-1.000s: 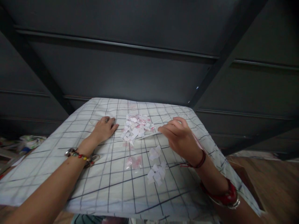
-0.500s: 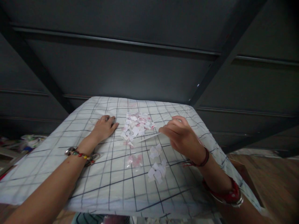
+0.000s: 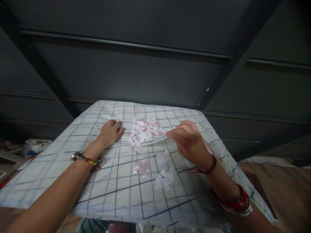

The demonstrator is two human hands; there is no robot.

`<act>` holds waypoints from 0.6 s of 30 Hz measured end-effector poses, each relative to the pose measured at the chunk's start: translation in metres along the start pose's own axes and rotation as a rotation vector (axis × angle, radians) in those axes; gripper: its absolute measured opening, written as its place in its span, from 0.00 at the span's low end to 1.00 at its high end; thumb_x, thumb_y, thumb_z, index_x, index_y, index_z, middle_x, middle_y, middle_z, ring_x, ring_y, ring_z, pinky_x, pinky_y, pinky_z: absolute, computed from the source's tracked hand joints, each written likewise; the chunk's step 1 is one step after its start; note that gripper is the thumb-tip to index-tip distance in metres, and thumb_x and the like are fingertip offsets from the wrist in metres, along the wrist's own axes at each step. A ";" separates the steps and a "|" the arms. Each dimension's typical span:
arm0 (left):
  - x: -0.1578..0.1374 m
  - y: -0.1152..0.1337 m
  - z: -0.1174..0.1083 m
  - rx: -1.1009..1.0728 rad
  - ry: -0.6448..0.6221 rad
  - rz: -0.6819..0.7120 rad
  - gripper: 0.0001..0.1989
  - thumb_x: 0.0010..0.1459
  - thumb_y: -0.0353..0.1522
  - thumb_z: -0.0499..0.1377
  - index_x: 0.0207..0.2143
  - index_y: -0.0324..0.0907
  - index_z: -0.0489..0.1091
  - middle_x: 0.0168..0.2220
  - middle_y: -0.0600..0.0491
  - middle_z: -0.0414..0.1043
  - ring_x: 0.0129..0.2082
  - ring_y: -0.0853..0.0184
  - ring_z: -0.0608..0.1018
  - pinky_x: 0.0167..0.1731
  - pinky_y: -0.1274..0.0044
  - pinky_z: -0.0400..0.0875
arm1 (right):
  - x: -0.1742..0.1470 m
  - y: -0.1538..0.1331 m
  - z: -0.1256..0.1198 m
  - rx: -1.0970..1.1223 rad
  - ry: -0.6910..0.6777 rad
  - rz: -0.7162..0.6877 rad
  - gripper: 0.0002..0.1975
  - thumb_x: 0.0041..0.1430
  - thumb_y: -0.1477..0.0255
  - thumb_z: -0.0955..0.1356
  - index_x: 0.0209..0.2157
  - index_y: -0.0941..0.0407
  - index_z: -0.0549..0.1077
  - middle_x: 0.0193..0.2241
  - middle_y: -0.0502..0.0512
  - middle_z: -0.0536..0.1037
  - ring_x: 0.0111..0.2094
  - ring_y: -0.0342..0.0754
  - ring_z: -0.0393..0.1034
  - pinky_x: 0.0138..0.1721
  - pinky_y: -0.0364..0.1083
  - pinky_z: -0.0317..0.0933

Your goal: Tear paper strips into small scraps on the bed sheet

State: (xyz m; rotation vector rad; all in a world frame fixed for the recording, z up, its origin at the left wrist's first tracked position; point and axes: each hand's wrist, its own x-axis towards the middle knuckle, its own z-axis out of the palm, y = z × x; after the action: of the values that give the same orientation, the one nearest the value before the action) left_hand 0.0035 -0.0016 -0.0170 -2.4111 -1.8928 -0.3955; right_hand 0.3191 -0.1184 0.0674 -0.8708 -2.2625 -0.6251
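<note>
1. The right hand (image 3: 188,140) pinches the near edge of a thin paper sheet (image 3: 153,141) that slopes toward the heap of paper scraps (image 3: 143,130) on the checked cloth (image 3: 102,181).
2. The left hand (image 3: 111,132) lies flat, fingers open and holding nothing, just left of the heap.
3. In this judgement, the sheet's edge should stay low against the cloth so that scraps ride up it instead of scattering.
4. Count: one large heap, three smaller clusters (image 3: 165,179) nearer the person, one sheet.

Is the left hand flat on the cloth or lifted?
Flat: the left hand rests palm-down, fingers spread, on the checked cloth beside the paper scraps.
</note>
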 end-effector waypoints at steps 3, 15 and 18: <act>0.000 0.003 -0.002 0.006 -0.038 -0.038 0.23 0.65 0.42 0.46 0.57 0.42 0.65 0.57 0.41 0.67 0.61 0.53 0.65 0.57 0.59 0.63 | 0.000 0.000 0.000 0.025 -0.056 -0.014 0.19 0.53 0.90 0.59 0.35 0.53 0.72 0.27 0.47 0.76 0.32 0.46 0.64 0.47 0.51 0.57; -0.002 0.006 -0.009 0.000 -0.062 -0.021 0.23 0.65 0.43 0.46 0.56 0.43 0.66 0.57 0.43 0.68 0.60 0.55 0.65 0.58 0.61 0.62 | -0.001 0.002 -0.007 0.079 -0.073 -0.086 0.20 0.53 0.90 0.59 0.36 0.54 0.73 0.28 0.47 0.76 0.33 0.45 0.65 0.48 0.51 0.58; -0.001 0.007 -0.009 0.022 -0.073 -0.030 0.25 0.65 0.43 0.45 0.57 0.40 0.65 0.58 0.41 0.67 0.61 0.55 0.64 0.59 0.63 0.61 | 0.000 0.001 -0.007 0.091 -0.034 -0.101 0.19 0.54 0.89 0.59 0.37 0.54 0.73 0.29 0.48 0.77 0.33 0.45 0.65 0.48 0.51 0.58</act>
State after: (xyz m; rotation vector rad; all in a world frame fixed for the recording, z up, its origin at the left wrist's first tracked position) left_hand 0.0079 -0.0064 -0.0075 -2.4177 -1.9540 -0.2915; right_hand 0.3229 -0.1222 0.0723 -0.7321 -2.3580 -0.5511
